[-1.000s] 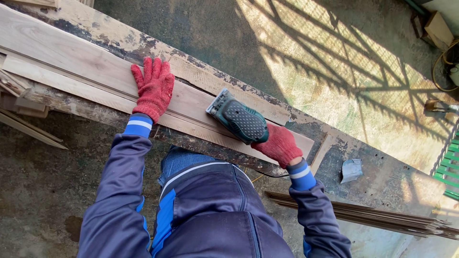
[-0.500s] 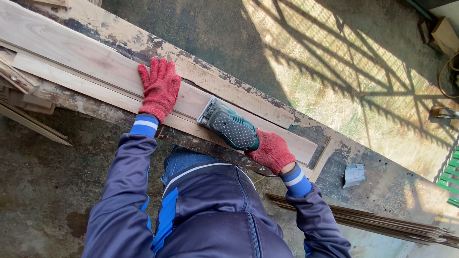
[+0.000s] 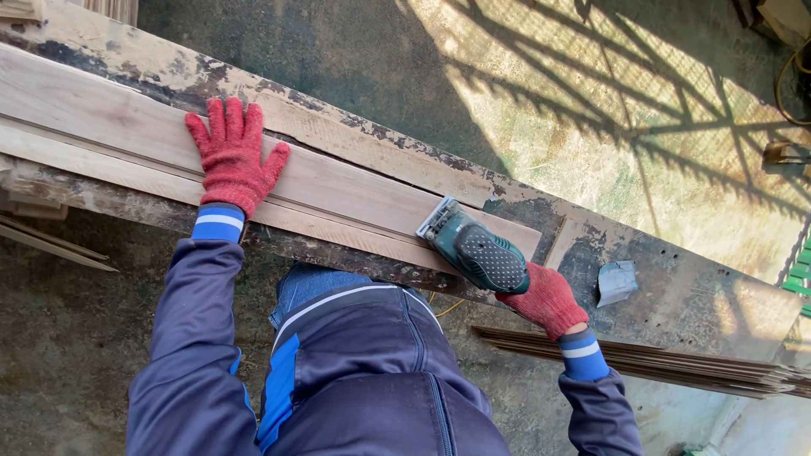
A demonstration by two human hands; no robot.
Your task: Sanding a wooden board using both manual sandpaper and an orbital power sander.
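A long pale wooden board (image 3: 338,190) lies on a worn, paint-flecked workbench (image 3: 676,295). My left hand (image 3: 230,156), in a red knit glove, presses flat on the board with fingers spread. My right hand (image 3: 547,300), also in a red glove, grips the rear of a dark green electric sander (image 3: 473,249). The sander's pad rests on the board near its right end.
A folded grey sheet of sandpaper (image 3: 617,281) lies on the bench right of the sander. A bundle of thin wooden strips (image 3: 676,363) sits below the bench at the right. More boards (image 3: 51,245) stick out at the left. Concrete floor (image 3: 591,110) lies beyond.
The sander has slid right along the board toward its end, my right hand with it. My left hand stays pressed flat on the board.
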